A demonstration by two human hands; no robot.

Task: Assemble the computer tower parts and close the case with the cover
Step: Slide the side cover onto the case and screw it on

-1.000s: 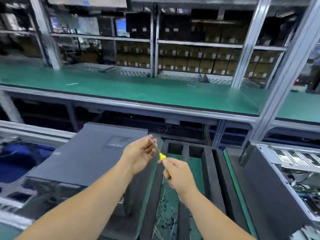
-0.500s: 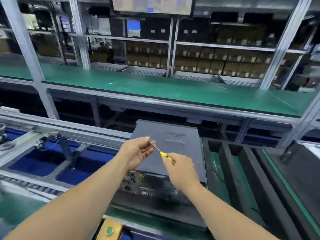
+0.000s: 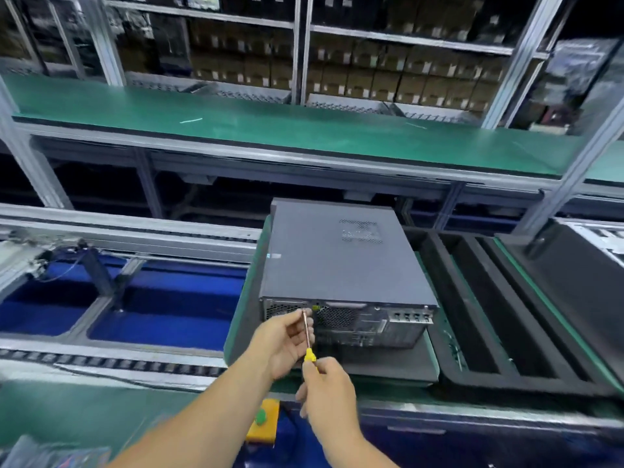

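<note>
Both hands hold one screwdriver (image 3: 308,336): the right hand (image 3: 326,383) grips its yellow handle, the left hand (image 3: 283,342) pinches the shaft. Just beyond the left fingertips, the tip meets the closed computer tower's (image 3: 341,265) rear panel.

Dark grey computer tower (image 3: 341,261) lies flat on its side, cover (image 3: 324,265) closed on top, vent grille toward far end. Rear panel (image 3: 351,320) with fan grille and ports faces camera.

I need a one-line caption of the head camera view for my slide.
Both hands, left and right, bring a yellow-handled screwdriver to the rear panel of the closed computer tower.
</note>
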